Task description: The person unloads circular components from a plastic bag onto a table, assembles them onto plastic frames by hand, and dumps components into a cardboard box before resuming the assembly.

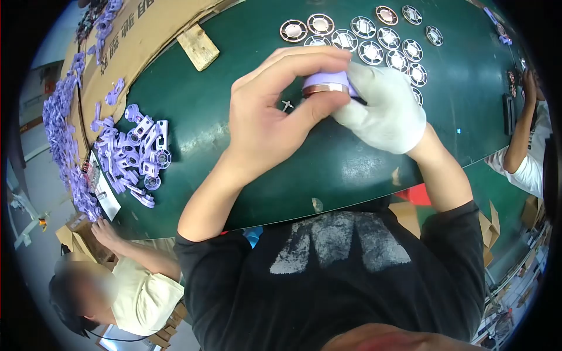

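Observation:
My left hand (260, 114), bare, curls its fingers and thumb around a round purple plastic part (325, 79) with a copper-coloured rim. In a white glove, my right hand (383, 110) closes on the same part from the other side and covers much of it. Both hands are raised over the green table (246, 193). Just beyond them lie several flat round spoked discs (363, 27), some silvery and some copper-coloured. A small silvery cross-shaped piece (287, 106) shows between my left fingers and thumb.
A heap of purple plastic parts (132, 149) lies at the left, beside a cardboard sheet (152, 29) and a wooden block (198, 47). A longer purple pile (61, 123) runs along the far left. One person (140, 286) sits at lower left, another (527, 140) at right.

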Available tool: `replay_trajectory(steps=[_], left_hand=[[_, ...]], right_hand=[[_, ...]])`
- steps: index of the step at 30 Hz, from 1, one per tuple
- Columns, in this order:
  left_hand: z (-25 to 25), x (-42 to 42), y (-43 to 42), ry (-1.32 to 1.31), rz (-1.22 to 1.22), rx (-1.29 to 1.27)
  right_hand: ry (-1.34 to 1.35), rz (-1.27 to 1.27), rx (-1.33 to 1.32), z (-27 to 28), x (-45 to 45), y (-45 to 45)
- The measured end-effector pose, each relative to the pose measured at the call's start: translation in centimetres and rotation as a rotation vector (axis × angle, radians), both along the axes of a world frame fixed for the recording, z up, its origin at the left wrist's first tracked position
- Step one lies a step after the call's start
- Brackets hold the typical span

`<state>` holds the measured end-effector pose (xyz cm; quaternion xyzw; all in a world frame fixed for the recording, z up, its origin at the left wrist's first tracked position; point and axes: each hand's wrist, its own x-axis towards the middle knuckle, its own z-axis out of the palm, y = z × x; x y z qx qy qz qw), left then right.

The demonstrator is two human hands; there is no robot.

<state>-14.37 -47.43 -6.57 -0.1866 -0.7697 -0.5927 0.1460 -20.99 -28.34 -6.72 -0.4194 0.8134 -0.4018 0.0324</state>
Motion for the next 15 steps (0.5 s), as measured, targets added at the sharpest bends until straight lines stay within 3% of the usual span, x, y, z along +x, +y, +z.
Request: replay_trajectory(steps=[4,7,10,11,13,15], left_hand=[[-0.2,-0.5,-1.0,0.051,-0.119,0.021],[1.4,-1.5,-1.3,0.089,-0.051,-0.153],[2.7,-4.4,-3.3,-0.248,-0.057,-0.232],[2.2,-6.1,-3.9,-0.396,-0.018,-0.046],[3.3,-10.4,-6.2,-0.626,0.179,-0.087],[1.7,-16.1,-10.2,-0.734,0.249,0.040]], right_hand=[[0.220,-0.032,-0.034,-0.4,0.5,0.2],[0.142,-0.061,-0.135,-0.6,0.7,-0.5],[0.074,-0.183,-0.118,0.6,-0.2,-0.4],[-0.023,-0.251,-0.144,1.3,-0.3,-0.6],[0.150,-0.382,-0.122,-0.3,-1.8,-0.4],[0.066,-0.400,-0.119,-0.3,-2.6,0.0]])
